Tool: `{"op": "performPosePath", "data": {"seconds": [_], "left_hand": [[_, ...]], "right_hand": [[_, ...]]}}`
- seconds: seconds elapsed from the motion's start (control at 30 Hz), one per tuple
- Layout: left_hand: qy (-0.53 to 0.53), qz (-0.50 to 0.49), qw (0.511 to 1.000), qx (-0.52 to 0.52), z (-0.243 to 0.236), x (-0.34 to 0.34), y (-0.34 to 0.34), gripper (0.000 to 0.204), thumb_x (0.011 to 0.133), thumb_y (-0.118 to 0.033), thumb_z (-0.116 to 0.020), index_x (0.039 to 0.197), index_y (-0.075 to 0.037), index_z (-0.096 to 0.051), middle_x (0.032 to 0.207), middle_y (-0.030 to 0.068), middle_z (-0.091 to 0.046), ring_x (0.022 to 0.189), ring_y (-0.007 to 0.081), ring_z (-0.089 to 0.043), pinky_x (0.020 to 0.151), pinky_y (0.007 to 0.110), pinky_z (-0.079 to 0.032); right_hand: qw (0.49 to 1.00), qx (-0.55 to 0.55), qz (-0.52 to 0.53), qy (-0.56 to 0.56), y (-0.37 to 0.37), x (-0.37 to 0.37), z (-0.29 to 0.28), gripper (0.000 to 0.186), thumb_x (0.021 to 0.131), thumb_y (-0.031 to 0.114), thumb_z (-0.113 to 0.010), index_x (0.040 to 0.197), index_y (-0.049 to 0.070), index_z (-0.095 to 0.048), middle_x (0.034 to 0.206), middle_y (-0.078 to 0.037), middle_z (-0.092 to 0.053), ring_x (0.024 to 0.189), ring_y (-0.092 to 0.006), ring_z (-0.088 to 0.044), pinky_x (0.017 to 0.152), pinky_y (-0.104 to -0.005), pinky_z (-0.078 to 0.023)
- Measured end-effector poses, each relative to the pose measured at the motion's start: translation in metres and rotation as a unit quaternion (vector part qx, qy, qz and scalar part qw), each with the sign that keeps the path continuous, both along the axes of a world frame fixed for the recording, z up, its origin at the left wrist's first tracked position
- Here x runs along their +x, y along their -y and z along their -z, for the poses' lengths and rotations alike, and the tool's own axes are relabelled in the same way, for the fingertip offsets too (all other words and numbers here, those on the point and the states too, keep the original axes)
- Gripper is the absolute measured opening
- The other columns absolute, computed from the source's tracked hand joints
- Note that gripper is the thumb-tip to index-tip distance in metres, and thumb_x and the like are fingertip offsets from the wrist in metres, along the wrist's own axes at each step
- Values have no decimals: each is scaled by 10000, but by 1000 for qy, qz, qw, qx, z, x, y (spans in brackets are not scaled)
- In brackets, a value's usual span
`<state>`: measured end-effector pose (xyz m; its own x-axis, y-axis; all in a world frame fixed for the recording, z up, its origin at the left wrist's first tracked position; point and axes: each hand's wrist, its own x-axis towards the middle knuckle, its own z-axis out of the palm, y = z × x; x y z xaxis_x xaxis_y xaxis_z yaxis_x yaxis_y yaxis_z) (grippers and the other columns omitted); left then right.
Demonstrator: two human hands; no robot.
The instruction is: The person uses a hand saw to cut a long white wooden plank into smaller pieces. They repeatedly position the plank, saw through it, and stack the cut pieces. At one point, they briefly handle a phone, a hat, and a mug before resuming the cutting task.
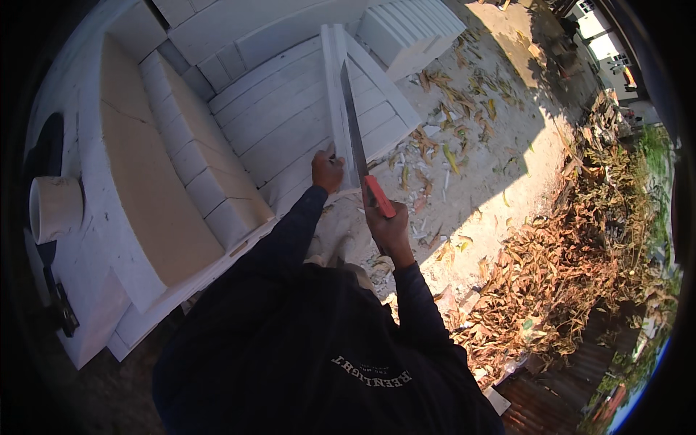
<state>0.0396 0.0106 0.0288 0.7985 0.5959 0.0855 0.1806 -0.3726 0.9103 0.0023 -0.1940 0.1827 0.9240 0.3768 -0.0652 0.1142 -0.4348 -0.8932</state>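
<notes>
My right hand is wrapped round the red handle of a hand saw. The saw's long dark blade points away from me and lies along or just over a long, narrow white block; I cannot tell whether it touches. Fingers curled, my left hand is at the near end of that block, on its left side. Something small and dark shows by its thumb, too small to name. Under the narrow block spreads a flat surface of white blocks.
White blocks are stacked along the left, with a white mug-like cylinder beside them. More upright white slabs stand at the far end. Dry leaves pile up on the right, and white chips litter the ground.
</notes>
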Motion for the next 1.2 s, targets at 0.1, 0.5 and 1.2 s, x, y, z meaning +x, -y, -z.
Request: {"op": "performPosePath", "data": {"seconds": [0.1, 0.5, 1.2], "left_hand": [[-4, 0, 1000, 10, -3, -1, -1, 537, 835, -80, -746, 1348, 47, -648, 910, 250, -649, 874, 401, -657, 798, 448, -519], [-12, 5, 1000, -27, 8, 2, 5, 527, 857, -94, -743, 1357, 39, -644, 985, 241, -657, 930, 376, -663, 850, 433, -521], [-270, -152, 664, -681, -9, -14, 8, 895, 984, -655, -557, 1618, -94, -265, 1637, 166, -195, 1423, 493, -349, 1089, 697, -394]], "right_hand": [[996, -79, -40, 33, 4, 9, -7, 210, 817, 47, -643, 1010, -31, -673, 691, -216, -609, 626, -325, -629, 655, -440, -504], [999, 7, 33, -36, 6, -17, -9, 155, 843, 81, -674, 935, -43, -655, 687, -168, -609, 631, -266, -594, 652, -401, -487], [990, -21, 84, 114, 25, 88, 39, 253, 881, 118, -691, 1069, -50, -708, 670, -142, -583, 627, -151, -504, 615, -352, -457]]}}
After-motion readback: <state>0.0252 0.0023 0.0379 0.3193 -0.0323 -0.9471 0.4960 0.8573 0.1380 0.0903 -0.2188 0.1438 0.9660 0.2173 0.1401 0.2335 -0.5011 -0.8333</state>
